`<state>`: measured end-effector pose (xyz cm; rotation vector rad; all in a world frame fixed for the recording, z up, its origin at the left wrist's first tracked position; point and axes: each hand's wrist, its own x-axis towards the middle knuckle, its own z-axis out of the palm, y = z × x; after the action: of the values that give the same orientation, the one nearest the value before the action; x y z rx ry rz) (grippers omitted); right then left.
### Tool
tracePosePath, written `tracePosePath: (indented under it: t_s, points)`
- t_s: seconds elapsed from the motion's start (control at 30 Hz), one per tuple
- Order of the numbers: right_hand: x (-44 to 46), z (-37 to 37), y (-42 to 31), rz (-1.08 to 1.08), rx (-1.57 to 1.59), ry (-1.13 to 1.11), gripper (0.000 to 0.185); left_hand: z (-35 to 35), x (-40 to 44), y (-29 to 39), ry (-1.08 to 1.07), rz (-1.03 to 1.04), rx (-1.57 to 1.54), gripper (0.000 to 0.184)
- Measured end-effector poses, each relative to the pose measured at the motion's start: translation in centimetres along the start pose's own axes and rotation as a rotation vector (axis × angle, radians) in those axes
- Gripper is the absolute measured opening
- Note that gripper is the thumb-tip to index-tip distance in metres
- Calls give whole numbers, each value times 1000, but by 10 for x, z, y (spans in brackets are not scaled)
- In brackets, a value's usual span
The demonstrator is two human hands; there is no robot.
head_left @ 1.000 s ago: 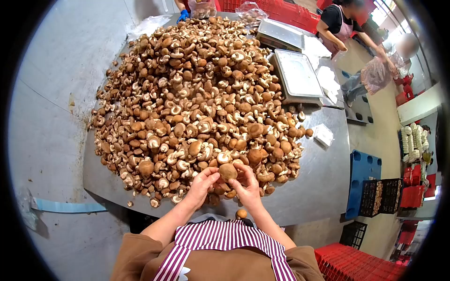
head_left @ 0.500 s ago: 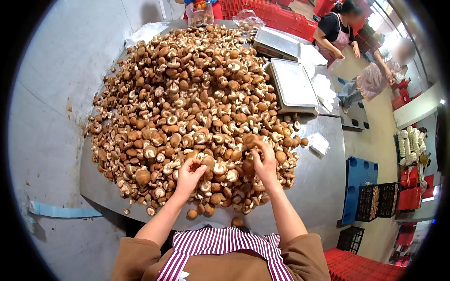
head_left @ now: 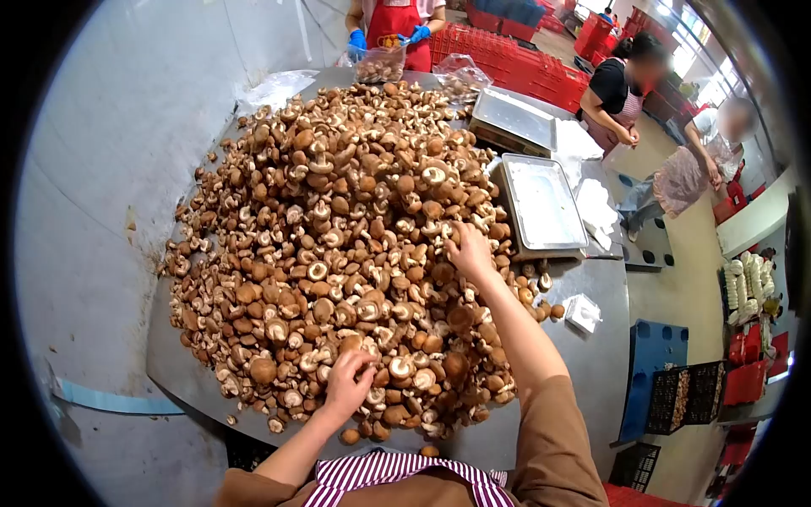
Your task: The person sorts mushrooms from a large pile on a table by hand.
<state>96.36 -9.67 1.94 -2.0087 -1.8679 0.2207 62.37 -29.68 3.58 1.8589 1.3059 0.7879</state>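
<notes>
A large heap of brown shiitake mushrooms [head_left: 355, 245] with pale stems covers much of the metal table. At the near side of the heap, my left hand [head_left: 348, 384] is closed with bent fingers at a brown shiitake cap [head_left: 351, 344]; the fingers partly hide their contact with it. Farther out, my right hand [head_left: 471, 252] reaches into the right part of the heap. Its thumb and forefinger are apart, close to several mushrooms, and no held mushroom shows between them.
Two scales with metal trays, one nearer [head_left: 545, 203] and one farther [head_left: 517, 118], stand right of the heap. A small white box [head_left: 583, 313] lies below them. Across the table, a person in blue gloves [head_left: 418, 34] holds a clear container [head_left: 380, 63]. A wall [head_left: 101, 220] borders the left.
My right hand has moved away from me, farther up the heap. My left hand has shifted down the view. The view has tilted up, showing more of the person across the table.
</notes>
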Motion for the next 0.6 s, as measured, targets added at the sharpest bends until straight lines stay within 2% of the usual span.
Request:
tracePosePath:
  t_s: [0.17,0.2,0.27,0.33,0.5,0.53,0.57,0.6]
  points:
    - [45,39,4,43,-132,78,68,1,-5,1,-13,-27,-29,16]
    - [47,47,2,77,-118,37,73,2,-5,4,17,-46,-58,15]
    - [35,56,7,43,-170,-84,71,0,-3,5,10,-47,-63,14]
    - [17,35,2,-53,-256,-244,68,3,0,3,6,-62,-119,14]
    - [-53,-8,-24,-215,-32,-412,54,-12,68,15,76,120,-91,7]
    - [-61,-4,-27,-147,130,-662,53,-11,88,7,51,69,-74,7]
    - [-83,-12,-35,-215,51,-610,55,-10,110,-3,42,70,-11,8]
    - [-105,-16,-35,-308,-14,-513,55,-12,135,5,1,-16,-61,10]
